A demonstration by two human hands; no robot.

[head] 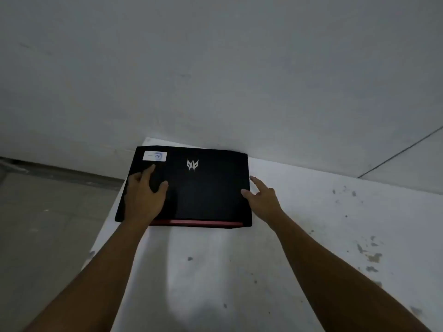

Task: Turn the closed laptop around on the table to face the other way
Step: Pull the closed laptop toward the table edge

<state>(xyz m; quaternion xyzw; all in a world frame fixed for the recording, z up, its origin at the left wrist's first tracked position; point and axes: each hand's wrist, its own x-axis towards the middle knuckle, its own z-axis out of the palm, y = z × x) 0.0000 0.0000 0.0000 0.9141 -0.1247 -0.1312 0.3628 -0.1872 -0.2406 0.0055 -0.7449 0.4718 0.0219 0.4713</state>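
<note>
Black and closed, the flat laptop (189, 188) with its red strip facing us lies at the white tabletop's (299, 212) far left corner. Our left hand (143, 192) presses flat on its lid; our right hand (263, 197) spreads open against its side edge, likely to pivot it.

A plain grey wall (215, 68) fills the upper view in dim light. The white bench (299, 236), speckled with dark chips, stands against it. A bare concrete floor (48, 224) lies beyond the bench's left edge.

Bare, unfinished room: plain grey wall (215, 68), paint-chipped white table (311, 224), concrete floor (48, 224).
</note>
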